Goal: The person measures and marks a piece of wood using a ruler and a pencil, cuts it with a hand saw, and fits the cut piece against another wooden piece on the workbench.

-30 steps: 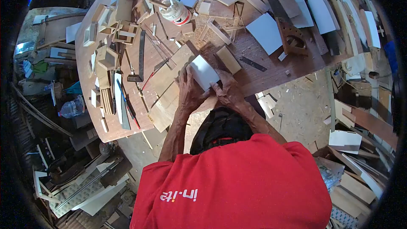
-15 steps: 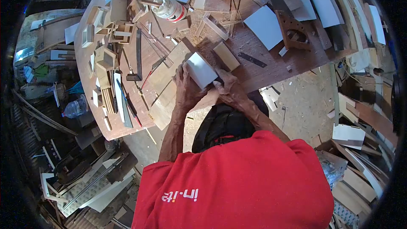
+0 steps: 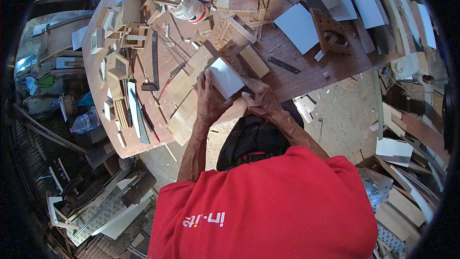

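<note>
A small white-faced block [image 3: 226, 77] is held at the near edge of the wooden table. My left hand [image 3: 210, 101] grips its left side, with fingers up along the edge. At the lower right corner of the block, my right hand [image 3: 261, 97] is closed on it with bent fingers. Under and left of the block lie pale wooden boards [image 3: 186, 97]. A wooden block [image 3: 254, 61] rests just beyond my right hand, beside a dark flat strip [image 3: 284, 65].
A glue bottle [image 3: 190, 9] stands farther back. Small wooden boxes [image 3: 136, 37] crowd the left. A saw with a wooden handle [image 3: 330, 33] and a white panel [image 3: 297, 29] lie right. A saw-dusted table [image 3: 306, 79] curves around these things.
The white-faced block and both hands have shifted slightly left in view. Both hands keep their hold, and the view itself has moved a little.
</note>
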A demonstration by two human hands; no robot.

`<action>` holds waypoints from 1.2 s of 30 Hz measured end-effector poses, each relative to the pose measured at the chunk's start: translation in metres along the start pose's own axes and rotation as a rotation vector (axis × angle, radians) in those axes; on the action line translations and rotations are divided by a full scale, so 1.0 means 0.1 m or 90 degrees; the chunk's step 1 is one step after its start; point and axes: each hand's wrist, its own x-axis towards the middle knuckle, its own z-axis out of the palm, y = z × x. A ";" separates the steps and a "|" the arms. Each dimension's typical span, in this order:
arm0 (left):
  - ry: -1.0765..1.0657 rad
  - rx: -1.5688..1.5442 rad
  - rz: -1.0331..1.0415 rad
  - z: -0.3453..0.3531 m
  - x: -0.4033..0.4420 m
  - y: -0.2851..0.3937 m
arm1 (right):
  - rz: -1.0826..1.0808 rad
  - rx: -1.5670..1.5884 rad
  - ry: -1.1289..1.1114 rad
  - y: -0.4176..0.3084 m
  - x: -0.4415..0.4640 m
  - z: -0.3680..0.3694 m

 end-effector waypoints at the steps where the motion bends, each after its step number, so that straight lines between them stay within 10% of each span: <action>1: -0.001 0.010 0.001 0.00 0.00 0.00 | 0.008 -0.015 -0.001 -0.02 0.00 -0.01; 13: 0.042 -0.053 0.024 -0.02 0.00 0.01 | -0.098 -0.405 0.008 -0.29 0.38 0.15; 31: 0.089 0.186 0.018 0.30 -0.24 0.33 | -0.039 -0.249 -0.164 -0.29 0.76 -0.30; 36: 0.069 0.162 0.028 0.29 -0.21 0.32 | 0.048 -0.321 0.108 -0.33 0.66 -0.98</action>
